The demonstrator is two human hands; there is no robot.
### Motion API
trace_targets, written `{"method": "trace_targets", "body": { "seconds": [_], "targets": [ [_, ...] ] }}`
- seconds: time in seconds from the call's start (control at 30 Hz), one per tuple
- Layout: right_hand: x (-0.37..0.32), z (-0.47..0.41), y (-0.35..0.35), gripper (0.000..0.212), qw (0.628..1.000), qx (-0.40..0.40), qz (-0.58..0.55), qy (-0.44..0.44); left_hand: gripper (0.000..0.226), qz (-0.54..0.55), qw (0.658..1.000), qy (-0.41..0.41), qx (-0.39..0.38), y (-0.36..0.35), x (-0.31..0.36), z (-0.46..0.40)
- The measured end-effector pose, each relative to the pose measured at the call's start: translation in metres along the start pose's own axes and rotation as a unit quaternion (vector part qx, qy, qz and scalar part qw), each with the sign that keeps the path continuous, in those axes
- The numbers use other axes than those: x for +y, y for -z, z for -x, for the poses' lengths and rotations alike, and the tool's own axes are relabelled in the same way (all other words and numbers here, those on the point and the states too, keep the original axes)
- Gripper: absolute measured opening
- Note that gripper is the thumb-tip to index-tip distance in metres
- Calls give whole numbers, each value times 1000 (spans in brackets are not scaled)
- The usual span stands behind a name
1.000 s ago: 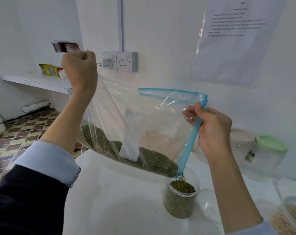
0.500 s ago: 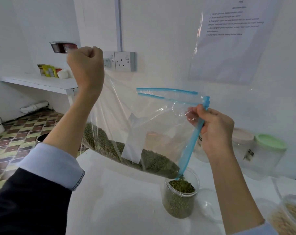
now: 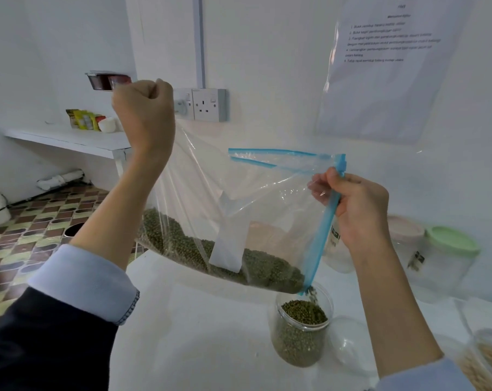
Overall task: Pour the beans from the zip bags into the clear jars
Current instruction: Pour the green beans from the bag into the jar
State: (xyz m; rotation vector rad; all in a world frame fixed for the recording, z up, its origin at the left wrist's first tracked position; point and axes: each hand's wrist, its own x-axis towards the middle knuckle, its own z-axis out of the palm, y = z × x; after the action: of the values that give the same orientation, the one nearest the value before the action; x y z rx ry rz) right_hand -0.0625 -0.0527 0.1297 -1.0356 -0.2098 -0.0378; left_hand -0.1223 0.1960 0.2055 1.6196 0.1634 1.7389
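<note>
Since the earlier frame the left hand (image 3: 143, 114) has raised its grip on the zip bag (image 3: 239, 210) corner, steepening it. The right hand (image 3: 357, 210) pinches the blue seal, funnelling beans (image 3: 267, 266) into the clear jar (image 3: 301, 331) near the surface's right edge.

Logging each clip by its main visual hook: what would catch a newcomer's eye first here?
The big clear zip bag with its blue zipper strip fills mid-frame, tilted so green beans trickle from its low corner into the open clear jar on the white table. The left hand grips the bag's raised end high up at left; the right hand pinches the zipper edge at right.
</note>
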Motion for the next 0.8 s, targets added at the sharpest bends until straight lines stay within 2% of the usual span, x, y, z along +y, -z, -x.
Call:
{"method": "trace_targets", "body": {
  "seconds": [0.4, 0.8],
  "targets": [
    [0, 6, 2, 13, 1000, 7, 16, 2, 46, -15, 1000, -2, -2, -1, 4, 4],
    [3, 21, -3, 15, 999, 37, -30, 13, 43, -12, 1000, -23, 12, 4, -2, -6]
  ]
}}
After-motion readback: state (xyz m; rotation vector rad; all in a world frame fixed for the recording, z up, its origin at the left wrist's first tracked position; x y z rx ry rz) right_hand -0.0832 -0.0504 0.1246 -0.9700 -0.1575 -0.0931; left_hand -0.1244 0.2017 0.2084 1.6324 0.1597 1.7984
